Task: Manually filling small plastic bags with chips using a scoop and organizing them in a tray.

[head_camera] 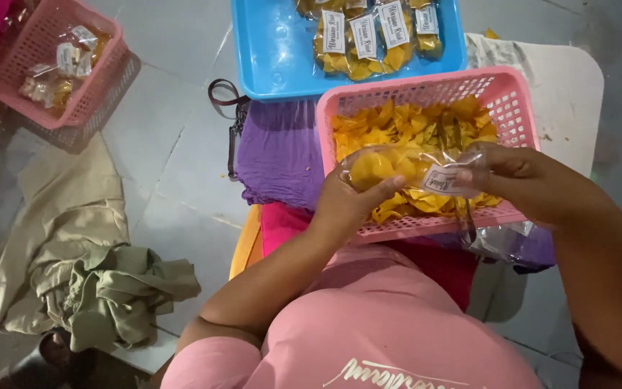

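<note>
Two hands grip one clear chip bag (412,173) over the pink basket (512,108): our left hand (347,205) clamped under its full end, right hand (512,176) pinching the mouth end. Light, crinkly, slippery; yellow chips inside look fragile, so hold by edges. White label on front.

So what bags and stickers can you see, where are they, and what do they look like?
Clear bag: held between left hand and right hand over the pink basket, holding yellow chips, with a white rectangular label.
Filled bags: in the blue tray at the top, clear, yellow chips, white upright labels.
More bags: in the far-left pink basket, clear with small white labels.
</note>
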